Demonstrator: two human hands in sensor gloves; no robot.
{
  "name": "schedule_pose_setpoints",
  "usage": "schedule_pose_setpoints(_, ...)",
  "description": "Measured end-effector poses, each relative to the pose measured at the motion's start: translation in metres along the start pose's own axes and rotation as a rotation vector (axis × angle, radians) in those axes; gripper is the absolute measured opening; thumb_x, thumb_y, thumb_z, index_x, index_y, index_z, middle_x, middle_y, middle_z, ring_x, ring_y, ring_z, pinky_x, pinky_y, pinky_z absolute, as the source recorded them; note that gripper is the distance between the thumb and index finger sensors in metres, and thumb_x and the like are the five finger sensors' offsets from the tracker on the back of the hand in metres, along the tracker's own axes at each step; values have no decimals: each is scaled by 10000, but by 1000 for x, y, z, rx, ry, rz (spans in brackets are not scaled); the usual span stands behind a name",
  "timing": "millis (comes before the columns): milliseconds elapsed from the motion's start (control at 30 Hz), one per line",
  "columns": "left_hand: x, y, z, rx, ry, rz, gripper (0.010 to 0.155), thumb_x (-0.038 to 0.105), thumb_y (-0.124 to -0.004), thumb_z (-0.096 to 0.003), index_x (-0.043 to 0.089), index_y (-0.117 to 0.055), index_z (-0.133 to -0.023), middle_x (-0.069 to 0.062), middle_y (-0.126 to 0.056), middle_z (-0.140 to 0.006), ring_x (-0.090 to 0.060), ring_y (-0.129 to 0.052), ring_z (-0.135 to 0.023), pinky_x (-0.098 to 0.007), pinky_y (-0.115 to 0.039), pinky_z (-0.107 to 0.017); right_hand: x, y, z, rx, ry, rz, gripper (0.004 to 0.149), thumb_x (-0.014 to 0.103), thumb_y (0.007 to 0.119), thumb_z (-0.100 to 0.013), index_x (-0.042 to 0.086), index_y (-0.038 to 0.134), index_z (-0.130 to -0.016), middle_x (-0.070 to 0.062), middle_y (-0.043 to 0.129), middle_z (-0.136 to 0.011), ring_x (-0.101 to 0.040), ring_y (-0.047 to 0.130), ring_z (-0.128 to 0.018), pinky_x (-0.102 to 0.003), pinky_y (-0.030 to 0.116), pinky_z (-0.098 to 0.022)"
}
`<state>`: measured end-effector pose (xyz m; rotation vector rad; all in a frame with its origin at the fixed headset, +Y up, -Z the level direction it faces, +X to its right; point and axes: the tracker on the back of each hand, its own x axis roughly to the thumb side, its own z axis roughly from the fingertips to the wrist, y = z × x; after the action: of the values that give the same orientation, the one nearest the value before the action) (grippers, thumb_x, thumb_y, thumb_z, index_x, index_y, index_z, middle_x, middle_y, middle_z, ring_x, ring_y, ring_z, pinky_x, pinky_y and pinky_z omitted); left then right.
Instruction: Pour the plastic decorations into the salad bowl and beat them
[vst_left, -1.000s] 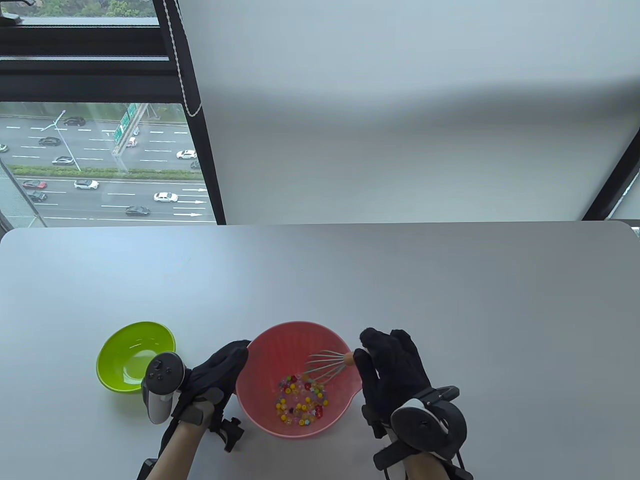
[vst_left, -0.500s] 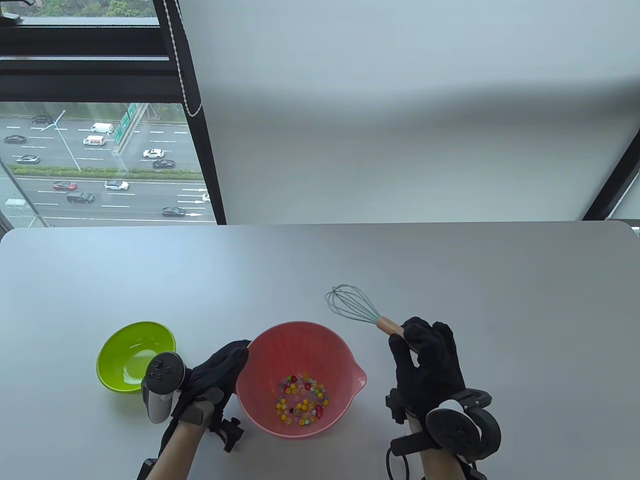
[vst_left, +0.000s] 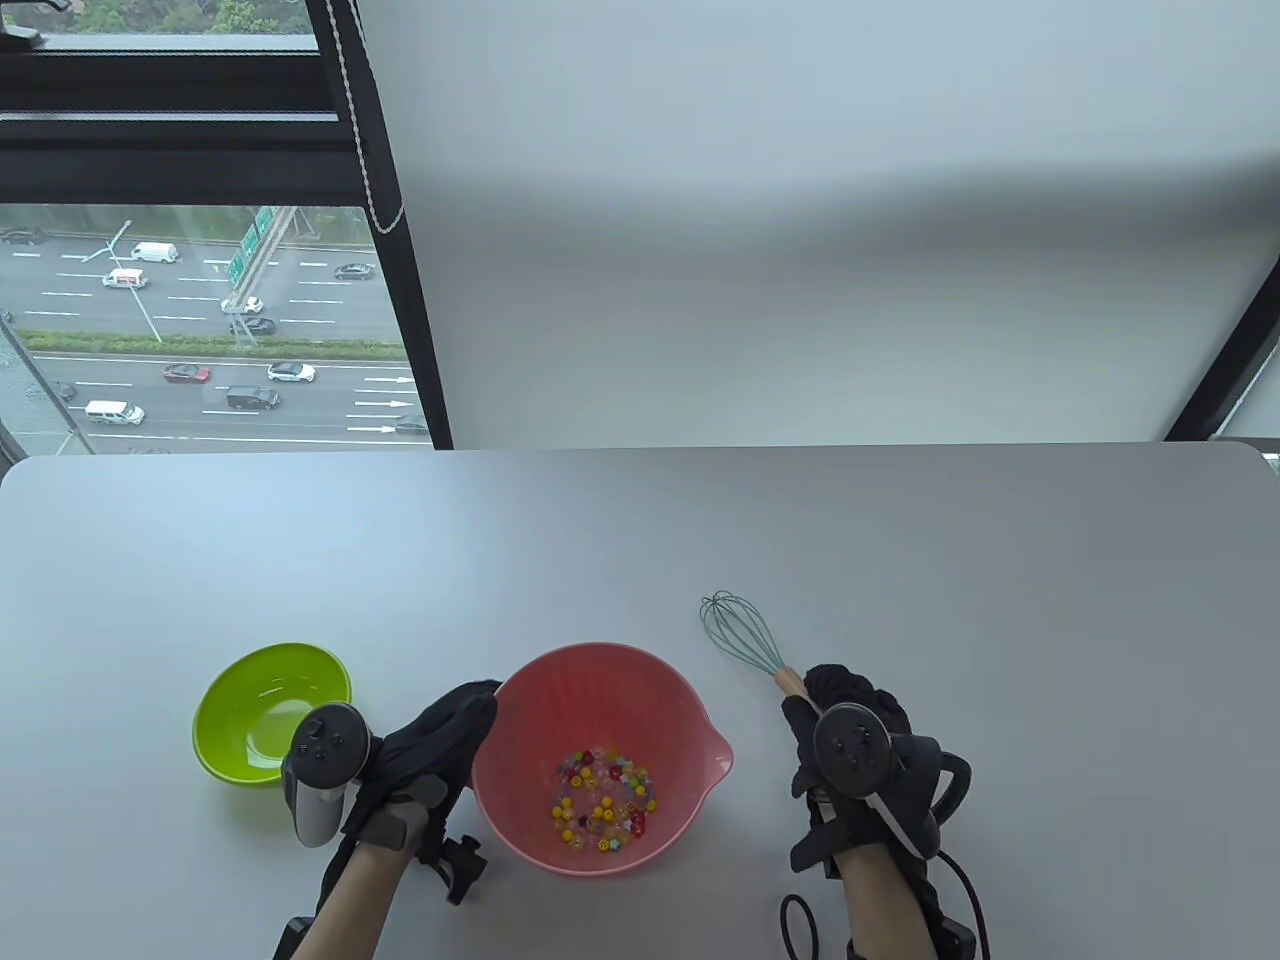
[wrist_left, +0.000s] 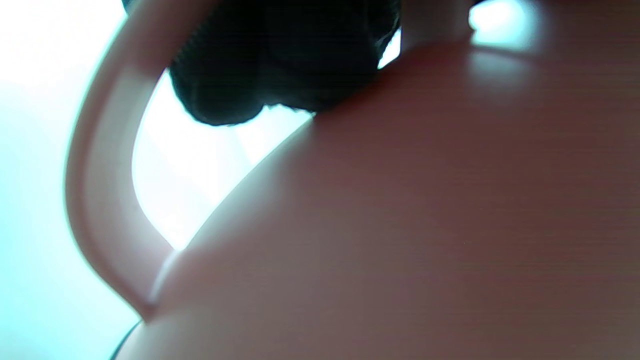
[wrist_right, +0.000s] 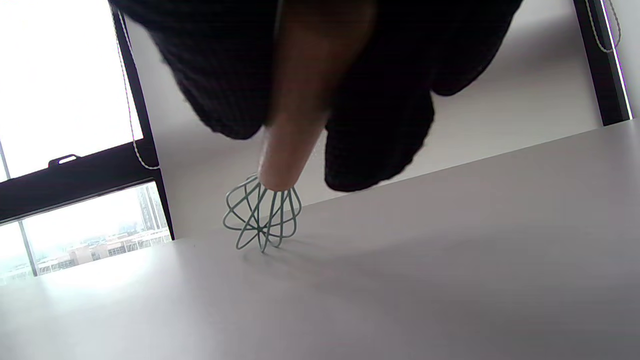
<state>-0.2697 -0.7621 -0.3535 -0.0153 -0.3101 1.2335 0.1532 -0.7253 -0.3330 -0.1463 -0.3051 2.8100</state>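
Table view: pink salad bowl (vst_left: 520, 800) on grey table (vst_left: 900, 560), spout toward right, heap of coloured plastic decorations (vst_left: 603, 808) at bottom. Left hand (vst_left: 425, 765) against bowl's left wall, fingers wrapped along rim. Empty green bowl (vst_left: 240, 700) just left of it. Right hand (vst_left: 850, 730) right of salad bowl, fingers curled round wooden handle of whisk (vst_left: 745, 640), teal wires pointing away, up-left.

Left wrist view: blurred pink bowl wall (wrist_left: 425, 225) fills frame, dark gloved fingers (wrist_left: 280, 65) touching it at top.

Right wrist view: gloved fingers (wrist_right: 380, 125) closed round whisk handle (wrist_right: 295, 130); wire head (wrist_right: 262, 220) touching table (wrist_right: 450, 260).
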Motion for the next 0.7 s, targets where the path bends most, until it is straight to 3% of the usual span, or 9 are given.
schedule_pose_setpoints(167,5,3,2,43,-14,-60,670,662,-627,-572,145,-790,-966,-71,-879,-755,-391,-804,-795,-613,-474,-744,4,14,-5,192,23,117,497,486,929,-477,237,738,-863,-7,882,-798,-184,1050,-476,-474,698,-650)
schedule_pose_setpoints(267,10,8,4,77,-28,-126,668,661,-634,-570,155,-776,-981,-92,-830,-860,-409,-742,-867,-623,-428,-754,7,26,-8,366,54,204,438,478,912,-491,250,772,-838,10,906,-777,-196,1035,-519,-489,677,-658)
schedule_pose_setpoints(367,15,14,6,123,-43,-130,665,658,-638,-572,154,-777,-982,-96,-817,-893,-418,-729,-886,-621,-411,-759,9,20,-8,369,85,183,439,471,900,-501,246,768,-853,2,897,-806,-216,1022,-554,-523,668,-655)
schedule_pose_setpoints(467,25,25,9,195,-67,-158,648,643,-648,-572,152,-798,-966,-91,-838,-908,-428,-749,-910,-612,-410,-765,6,4,-7,457,197,210,532,571,770,-546,227,752,-952,-60,860,-905,-309,975,-663,-580,638,-655)
schedule_pose_setpoints(600,42,39,13,300,-100,-312,612,605,-668,-571,151,-821,-952,-93,-855,-915,-441,-765,-920,-604,-405,-772,0,-21,-15,343,302,182,644,621,677,-558,212,670,-1056,-120,792,-1003,-446,878,-789,-647,615,-637)
schedule_pose_setpoints(667,49,43,15,346,-119,-449,590,578,-679,-570,148,-832,-944,-102,-862,-914,-446,-774,-916,-602,-400,-774,-4,-26,-19,306,340,160,691,664,600,-565,245,549,-1113,-113,662,-1100,-504,720,-914,-669,540,-670)
schedule_pose_setpoints(700,54,44,16,374,-128,-558,575,563,-686,-568,150,-840,-938,-102,-868,-912,-449,-779,-913,-603,-399,-775,-5,-26,-18,212,345,136,724,686,562,-563,264,465,-1143,-114,567,-1152,-533,623,-964,-680,479,-690)
